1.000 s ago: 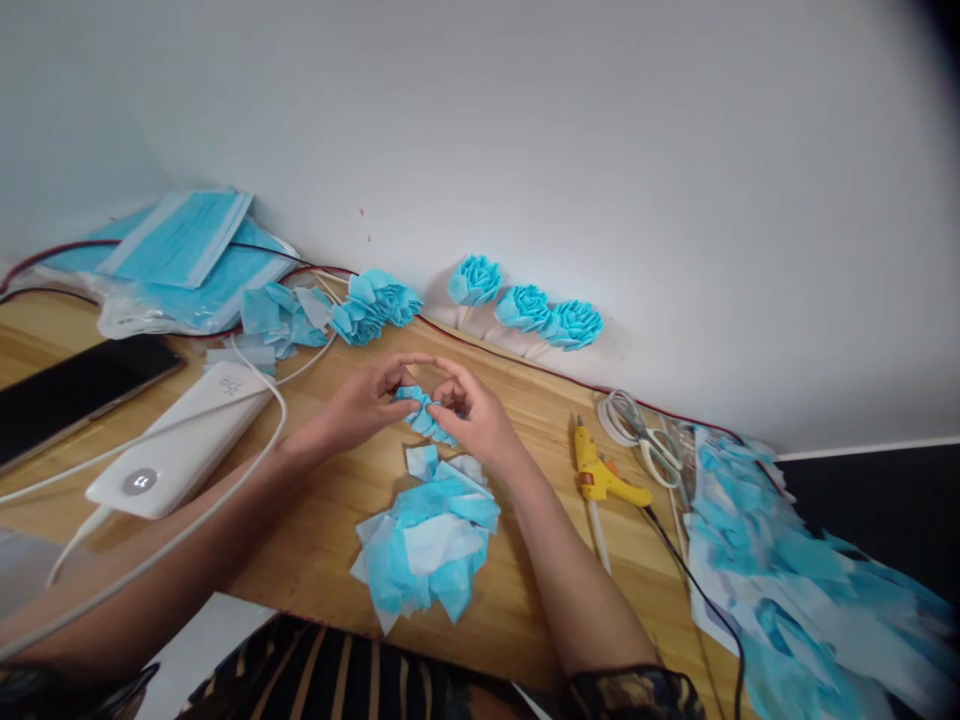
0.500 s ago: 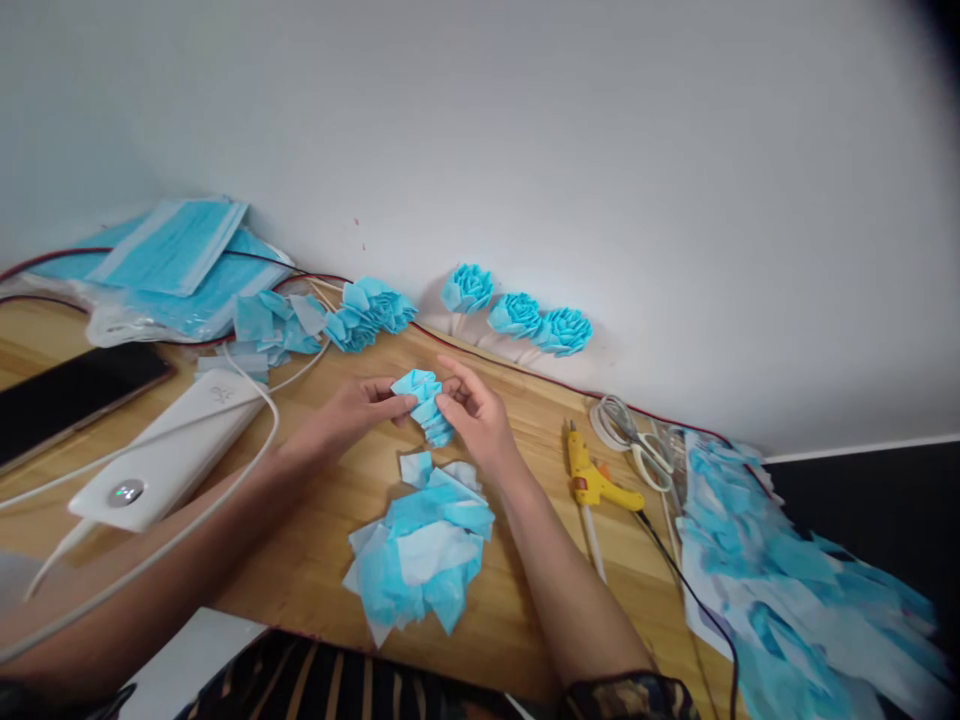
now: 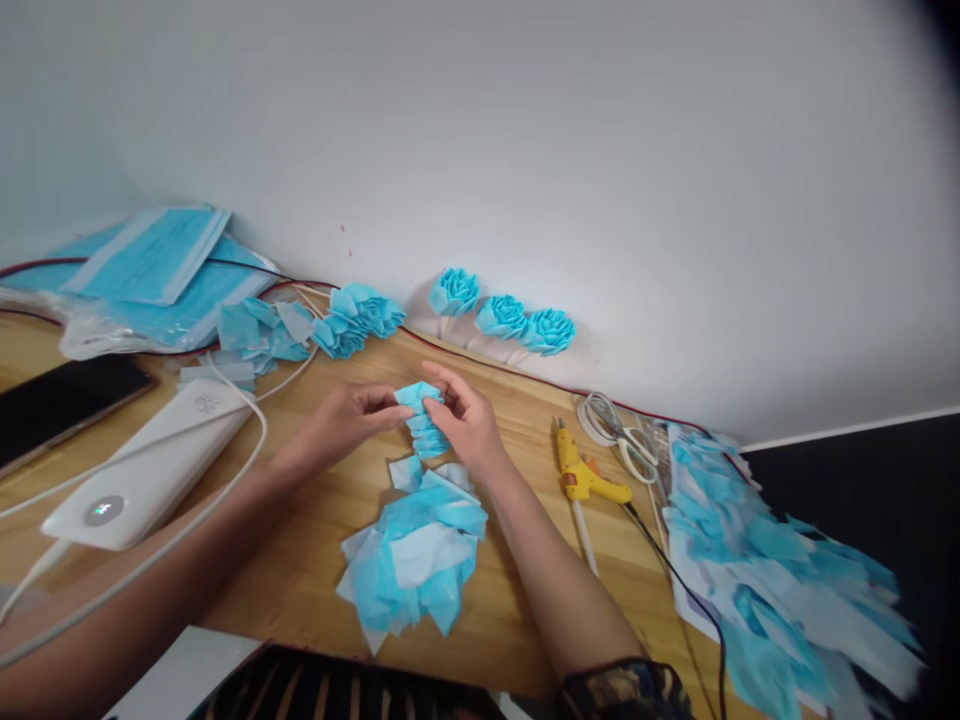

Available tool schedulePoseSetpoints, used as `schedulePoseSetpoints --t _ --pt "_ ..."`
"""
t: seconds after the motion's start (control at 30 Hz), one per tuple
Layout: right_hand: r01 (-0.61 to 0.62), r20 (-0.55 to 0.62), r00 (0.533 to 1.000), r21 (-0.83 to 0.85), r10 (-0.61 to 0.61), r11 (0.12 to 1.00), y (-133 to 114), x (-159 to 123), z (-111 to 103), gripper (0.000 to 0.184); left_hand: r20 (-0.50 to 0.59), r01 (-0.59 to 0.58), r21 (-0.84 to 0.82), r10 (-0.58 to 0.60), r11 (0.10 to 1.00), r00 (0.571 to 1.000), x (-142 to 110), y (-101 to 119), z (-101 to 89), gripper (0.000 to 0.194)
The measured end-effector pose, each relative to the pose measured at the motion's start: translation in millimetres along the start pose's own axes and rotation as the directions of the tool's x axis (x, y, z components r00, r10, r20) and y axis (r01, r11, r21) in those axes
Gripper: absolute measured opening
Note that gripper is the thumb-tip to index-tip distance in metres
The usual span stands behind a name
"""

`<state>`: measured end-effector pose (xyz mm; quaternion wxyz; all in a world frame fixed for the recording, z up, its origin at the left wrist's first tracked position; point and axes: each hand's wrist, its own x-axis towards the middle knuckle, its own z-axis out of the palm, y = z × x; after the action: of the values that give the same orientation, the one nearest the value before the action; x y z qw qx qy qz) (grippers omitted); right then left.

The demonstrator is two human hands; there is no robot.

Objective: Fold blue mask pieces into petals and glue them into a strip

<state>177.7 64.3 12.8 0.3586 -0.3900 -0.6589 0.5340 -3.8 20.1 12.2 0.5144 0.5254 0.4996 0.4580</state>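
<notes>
Both hands meet over the wooden table around a small stack of folded blue fabric petals (image 3: pixel 427 438). My left hand (image 3: pixel 365 412) pinches its left edge between thumb and fingers. On the right side, my right hand (image 3: pixel 463 415) presses its thumb on the petals, with the index finger stretched out above. Just below the hands lies a loose heap of cut blue and white fabric pieces (image 3: pixel 420 550). Beyond them, three blue fabric flowers (image 3: pixel 501 316) on pale sticks lean at the wall, and more blue flowers (image 3: pixel 358 320) lie left of these.
A yellow glue gun (image 3: pixel 589 480) and scissors (image 3: pixel 637 450) lie to the right, near a spread of fabric scraps (image 3: pixel 780 570). On the left are a white power bank (image 3: pixel 150 465) with a cable, a phone (image 3: pixel 71 410) and face masks (image 3: pixel 150 255) in plastic.
The petals now hang in a neater, more upright column between my hands, and the thumbs have shifted on them. The whole view has moved slightly, so most things sit farther left.
</notes>
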Motion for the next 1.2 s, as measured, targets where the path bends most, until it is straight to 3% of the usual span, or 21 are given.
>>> schedulePoseSetpoints --t 0.13,0.37,0.5,0.63,0.7,0.83,1.07,1.2 --pt "0.006 -0.009 1.000 0.024 -0.006 1.000 2 1 1 0.050 -0.060 -0.063 0.033 0.064 0.997 0.996 2 1 -3.5 0.025" --pt "0.048 0.069 0.996 0.027 -0.049 0.999 1 -2 4 0.049 -0.122 -0.067 0.121 0.082 0.990 0.989 1 -2 1.7 0.025" --pt "0.100 -0.015 0.995 -0.056 -0.101 0.993 0 -1 6 0.047 -0.124 -0.090 0.138 0.107 0.986 0.986 -4 4 7.2 0.026" --pt "0.127 -0.109 0.985 -0.068 -0.134 0.990 -1 1 7 0.042 -0.059 -0.124 0.142 0.133 0.982 0.989 -5 4 10.6 0.032" --pt "0.129 -0.126 0.983 -0.058 -0.136 0.990 -1 1 7 0.041 -0.039 -0.110 0.140 0.116 0.984 0.992 -4 3 11.5 0.030" --pt "0.151 -0.162 0.975 -0.019 -0.152 0.988 -3 0 6 0.041 -0.099 -0.093 0.013 0.094 0.996 0.991 -3 1 11.5 0.029" --pt "0.160 -0.187 0.971 0.028 -0.152 0.987 0 2 7 0.044 0.030 -0.024 0.066 0.022 0.998 0.999 -3 -1 14.9 0.030" --pt "0.139 -0.176 0.976 0.044 -0.129 0.989 6 2 6 0.054 -0.010 0.004 -0.004 -0.004 1.000 1.000 -3 -1 17.7 0.027"
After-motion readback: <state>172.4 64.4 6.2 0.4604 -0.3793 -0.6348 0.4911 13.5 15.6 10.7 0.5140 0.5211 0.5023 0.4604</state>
